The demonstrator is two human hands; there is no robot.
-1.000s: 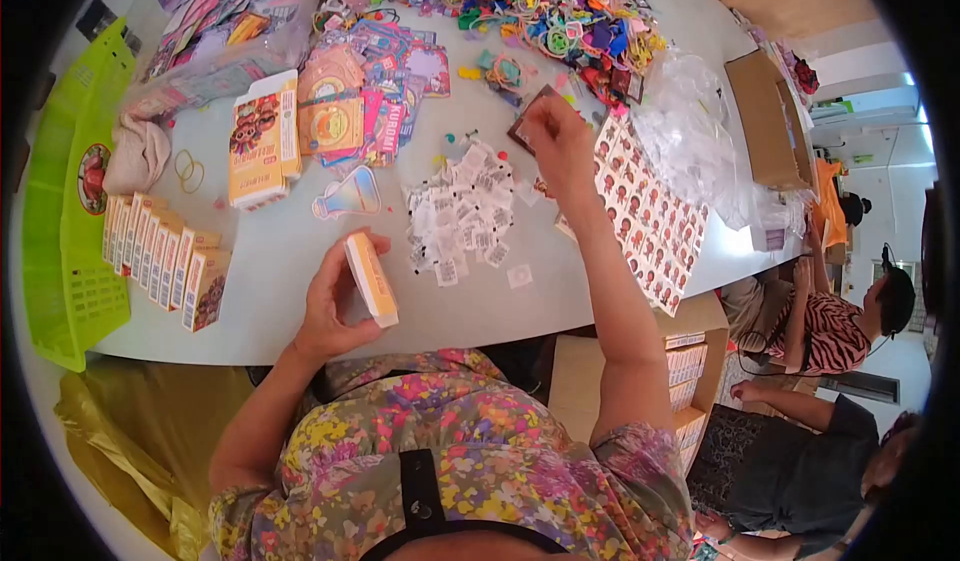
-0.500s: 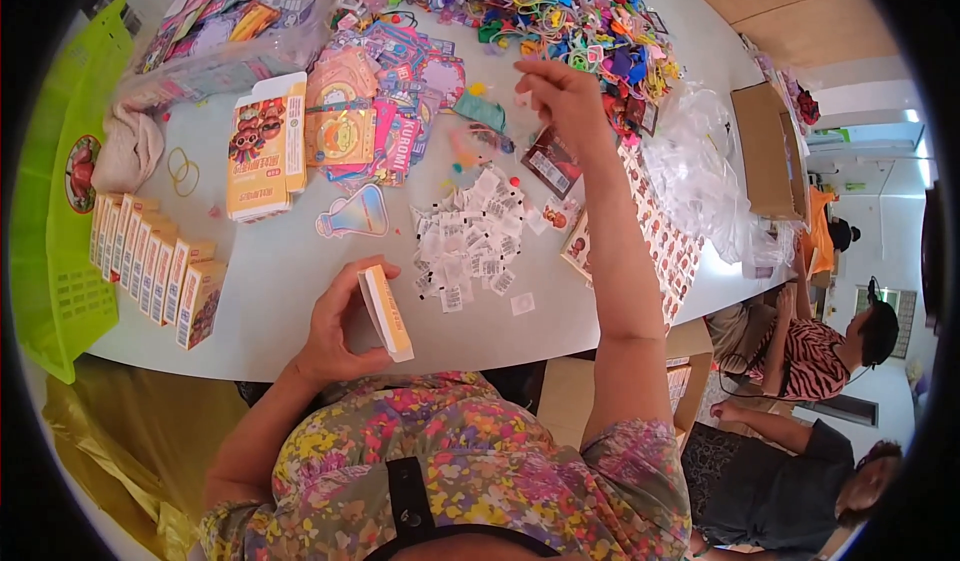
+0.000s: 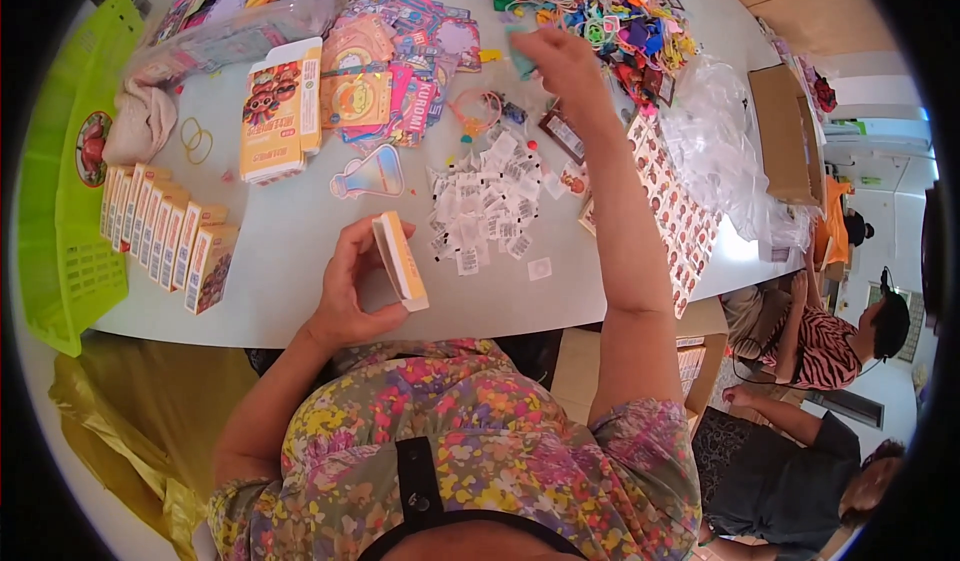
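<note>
My left hand [image 3: 343, 286] holds a small orange and white carton [image 3: 402, 264] upright near the table's front edge, thumb and fingers on its two sides. My right hand [image 3: 563, 69] reaches to the far middle of the table. Its fingers are closed on a small teal piece [image 3: 520, 54], whose kind I cannot make out. Below that hand lie a pink ring-shaped band [image 3: 476, 113] and a dark flat packet [image 3: 562, 135]. Between my hands spreads a heap of small white printed sachets [image 3: 490, 199]. A flask-shaped card [image 3: 368, 174] lies beyond the carton.
Colourful cards [image 3: 425, 56] and a pile of flat cartons [image 3: 280, 121] lie far left. A row of cartons [image 3: 165, 231] stands by a green basket [image 3: 85, 271]. Trinkets [image 3: 630, 21], patterned sheets [image 3: 680, 211] and clear plastic bags [image 3: 715, 151] cover the right. Two people are at right.
My right hand has picked the small teal piece up from the table. The view has shifted a little; my left hand still grips the carton.
</note>
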